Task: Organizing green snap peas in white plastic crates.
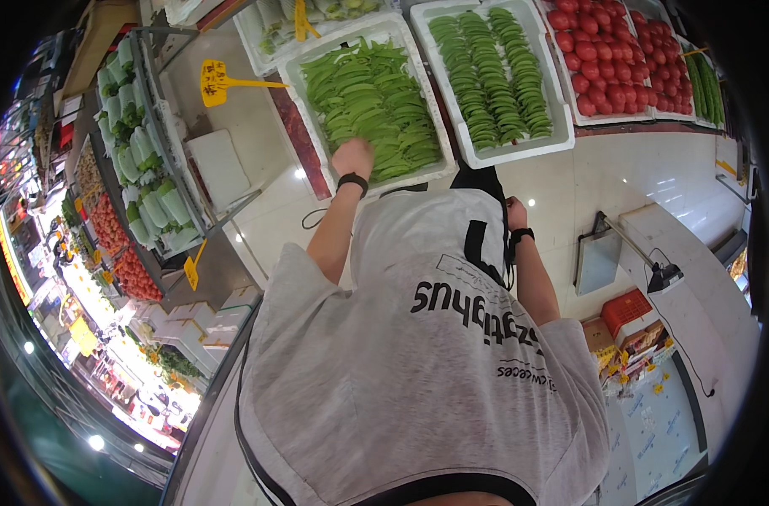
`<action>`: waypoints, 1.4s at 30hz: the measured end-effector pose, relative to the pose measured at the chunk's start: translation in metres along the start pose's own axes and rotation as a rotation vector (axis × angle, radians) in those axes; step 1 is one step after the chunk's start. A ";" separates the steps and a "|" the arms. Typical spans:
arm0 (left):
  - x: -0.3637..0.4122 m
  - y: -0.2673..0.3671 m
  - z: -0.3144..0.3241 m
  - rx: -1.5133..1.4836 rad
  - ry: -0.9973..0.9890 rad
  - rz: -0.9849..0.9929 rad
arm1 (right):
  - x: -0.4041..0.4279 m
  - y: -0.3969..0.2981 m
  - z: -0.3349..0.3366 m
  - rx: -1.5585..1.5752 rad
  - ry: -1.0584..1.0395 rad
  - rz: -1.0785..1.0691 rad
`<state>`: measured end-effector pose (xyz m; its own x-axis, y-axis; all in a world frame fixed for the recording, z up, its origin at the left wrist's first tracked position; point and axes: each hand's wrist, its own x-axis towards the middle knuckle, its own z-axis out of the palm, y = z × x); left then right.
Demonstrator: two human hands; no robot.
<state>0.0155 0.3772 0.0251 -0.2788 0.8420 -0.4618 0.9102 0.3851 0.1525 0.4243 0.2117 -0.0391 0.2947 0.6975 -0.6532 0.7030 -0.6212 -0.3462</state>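
My left hand [353, 158], with a dark band at its wrist, rests at the near left part of a white foam box [449, 148] of flat green pea pods [365, 101]. Its fingers point down among the pods and are partly hidden, so whether they grip one is unclear. My right hand [516, 213] hangs low beside my body, next to black straps or cloth, with its fingers curled; what it may hold cannot be made out. To the right of the first box, a second white foam box [565, 136] has plump green pods [486, 76] stacked in three columns.
Boxes of red tomatoes [602, 63] and long green vegetables [704, 88] stand at the upper right. A yellow sign [214, 82] sticks out left of the pea box. Wrapped vegetables [141, 152] fill a rack on the left. A metal-plated scale [598, 262] stands at the right.
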 end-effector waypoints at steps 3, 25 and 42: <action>-0.008 0.003 0.007 0.071 -0.039 0.123 | 0.000 -0.002 -0.001 -0.030 0.006 -0.006; -0.018 0.008 0.000 0.098 -0.010 0.335 | -0.003 0.001 0.001 0.004 0.011 0.004; 0.002 0.044 0.000 0.259 0.089 0.318 | -0.006 0.012 0.006 0.034 0.025 0.016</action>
<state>0.0552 0.3957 0.0305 0.0136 0.9374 -0.3481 0.9990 0.0022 0.0450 0.4273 0.1985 -0.0435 0.3221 0.6954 -0.6423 0.6760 -0.6440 -0.3583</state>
